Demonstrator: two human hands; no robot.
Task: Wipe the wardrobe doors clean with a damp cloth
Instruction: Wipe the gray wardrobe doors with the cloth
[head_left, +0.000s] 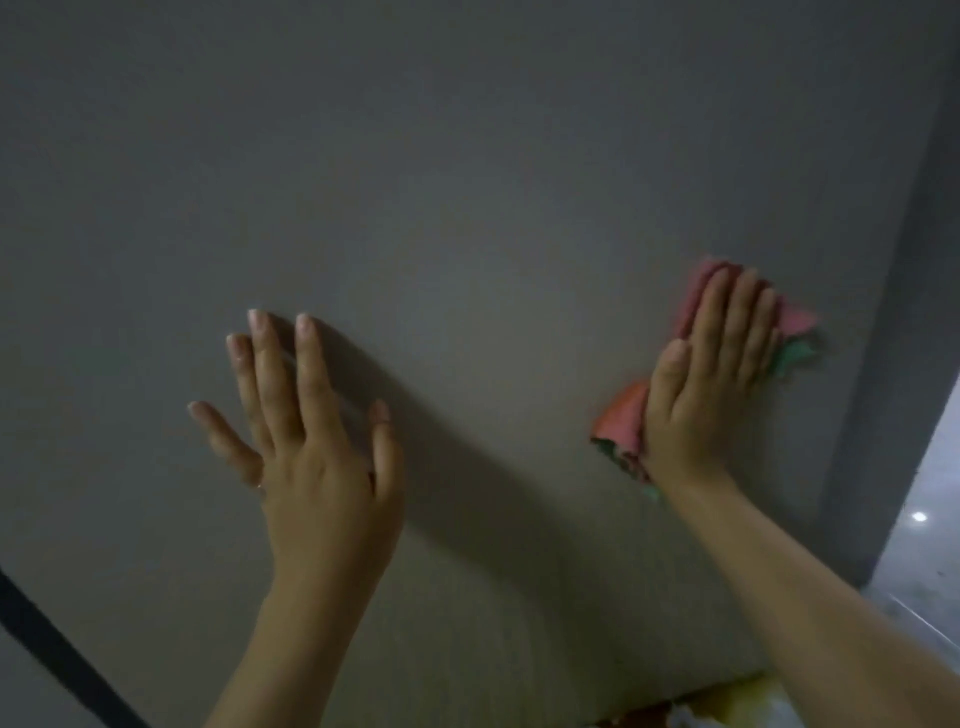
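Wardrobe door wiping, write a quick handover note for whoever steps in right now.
Left hand: open, fingers straight, flat against the wardrobe door, holding nothing.
Right hand: open, pressing the pink and green cloth flat on the door near its right edge.
Done: cannot tell how much is already wiped; no streaks show.
Left: keep wiping across this door, then the others.

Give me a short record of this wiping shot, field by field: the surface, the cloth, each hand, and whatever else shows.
surface: grey wardrobe door, fills most of the view
cloth: pink and green, pressed flat on the door near its right edge
right hand: straight fingers flat on the cloth
left hand: fingers spread, holds nothing, at the door; contact unclear
door edge: darker grey strip at right
floor: pale patch at lower right
bottom edge: blurred colourful item, cannot tell what
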